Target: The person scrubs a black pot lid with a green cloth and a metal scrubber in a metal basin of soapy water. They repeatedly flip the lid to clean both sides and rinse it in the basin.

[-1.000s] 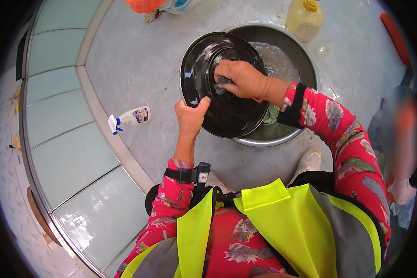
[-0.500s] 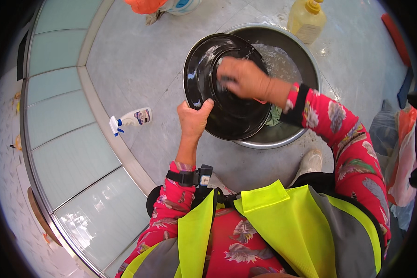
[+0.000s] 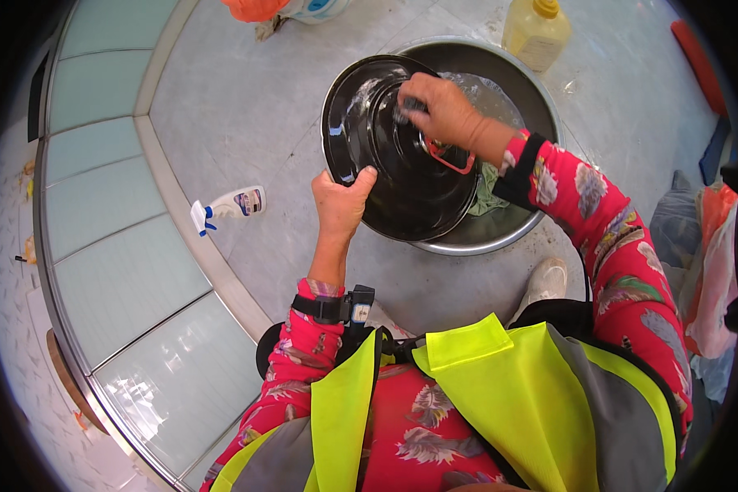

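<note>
A glossy black round lid point(image 3: 394, 184) with stepped rings is tilted over the left part of a metal basin point(image 3: 549, 123). My left hand point(image 3: 342, 201) grips its near-left rim, thumb on the upper face. Closed above the lid's ringed middle, my right hand point(image 3: 443, 107) pinches a dark grey scouring pad point(image 3: 412, 105), partly hidden by the fingers. A pink-red loop point(image 3: 459, 166) shows beneath that hand; what it belongs to is unclear. Inside the basin are sudsy water point(image 3: 494, 102) and a green cloth point(image 3: 488, 195).
A white spray bottle with a blue trigger point(image 3: 236, 203) lies on the grey floor at left. Behind the basin stands a yellowish jug point(image 3: 536, 37). An orange-and-white container point(image 3: 303, 8) is at the top. Plastic bags point(image 3: 711, 287) are on the right, a tiled ledge point(image 3: 107, 197) on the left.
My right hand has shifted slightly up and right over the lid, uncovering the grey scouring pad and more of the pink-red loop. My left hand keeps its grip on the rim.
</note>
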Available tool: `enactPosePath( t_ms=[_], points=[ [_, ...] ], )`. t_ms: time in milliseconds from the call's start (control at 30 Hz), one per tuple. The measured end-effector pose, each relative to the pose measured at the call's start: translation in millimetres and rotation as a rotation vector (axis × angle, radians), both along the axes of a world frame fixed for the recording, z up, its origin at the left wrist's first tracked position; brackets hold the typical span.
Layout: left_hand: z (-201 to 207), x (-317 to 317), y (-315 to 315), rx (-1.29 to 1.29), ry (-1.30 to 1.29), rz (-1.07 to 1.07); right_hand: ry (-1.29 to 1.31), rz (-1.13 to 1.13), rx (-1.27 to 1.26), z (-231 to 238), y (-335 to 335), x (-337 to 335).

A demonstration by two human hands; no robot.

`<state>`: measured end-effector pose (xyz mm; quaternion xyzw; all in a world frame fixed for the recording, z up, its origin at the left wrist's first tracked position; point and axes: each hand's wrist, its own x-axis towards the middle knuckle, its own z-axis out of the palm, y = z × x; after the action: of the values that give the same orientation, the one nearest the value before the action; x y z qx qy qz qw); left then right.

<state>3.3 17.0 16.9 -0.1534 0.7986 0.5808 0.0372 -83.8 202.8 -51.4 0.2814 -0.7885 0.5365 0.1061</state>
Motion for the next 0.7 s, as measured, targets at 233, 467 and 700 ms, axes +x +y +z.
enactPosePath(
  t_ms=[233, 467, 700],
  points=[
    [0, 2, 0, -0.042, -0.009, -0.004, -0.01, -0.051, 0.028, -22, 7, -17],
    [-7, 3, -7, 0.001, -0.023, 0.058, -0.446, -0.349, 0.849, -115, 63, -19],
    [-10, 1, -10, 0.053, -0.043, 0.13, -0.57, -0.243, 0.517, -86, 65, -22]
  ],
)
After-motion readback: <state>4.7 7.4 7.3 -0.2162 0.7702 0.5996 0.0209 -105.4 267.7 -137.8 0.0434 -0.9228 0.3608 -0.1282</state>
